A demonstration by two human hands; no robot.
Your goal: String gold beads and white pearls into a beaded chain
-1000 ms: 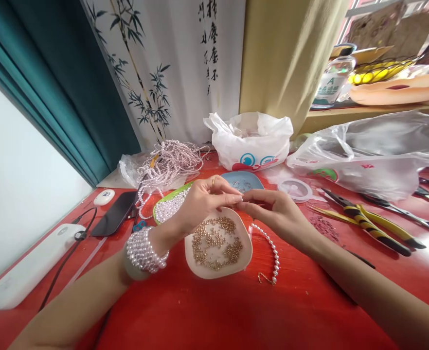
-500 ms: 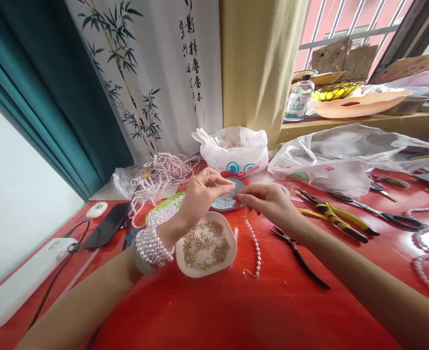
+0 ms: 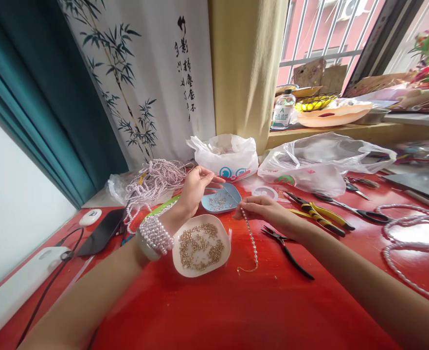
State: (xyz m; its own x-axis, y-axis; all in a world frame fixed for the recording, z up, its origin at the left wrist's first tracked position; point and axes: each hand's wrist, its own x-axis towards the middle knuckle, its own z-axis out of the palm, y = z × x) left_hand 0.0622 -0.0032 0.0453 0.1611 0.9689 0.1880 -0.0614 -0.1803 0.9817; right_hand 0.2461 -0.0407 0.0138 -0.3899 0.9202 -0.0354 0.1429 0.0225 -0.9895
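My right hand [image 3: 260, 209] is closed in a pinch on the top end of a short pearl bead strand [image 3: 251, 236]. The strand hangs down to the red table, where its thin gold chain end lies. To the left, my left hand [image 3: 196, 188] is raised at the near-left edge of a blue tray [image 3: 232, 206] of small metal pieces. Its thumb and forefinger come together; anything between them is too small to make out. Wound around my left wrist are several rows of pearl beads [image 3: 156, 236]. Below that hand sits a white dish [image 3: 226, 243] of gold beads.
Black-handled pliers [image 3: 285, 248], yellow-black pliers [image 3: 316, 214] and scissors [image 3: 360, 209] lie to the right, with loose pearl strands [image 3: 393, 243] beyond. Plastic bags [image 3: 225, 155] stand behind. A pearl heap [image 3: 156, 180], phone [image 3: 101, 232] and white power strip [image 3: 28, 287] are left.
My hands have moved apart. The right hand has taken hold of the pearl strand's upper end, which lay free on the table. The view has shifted to the right.
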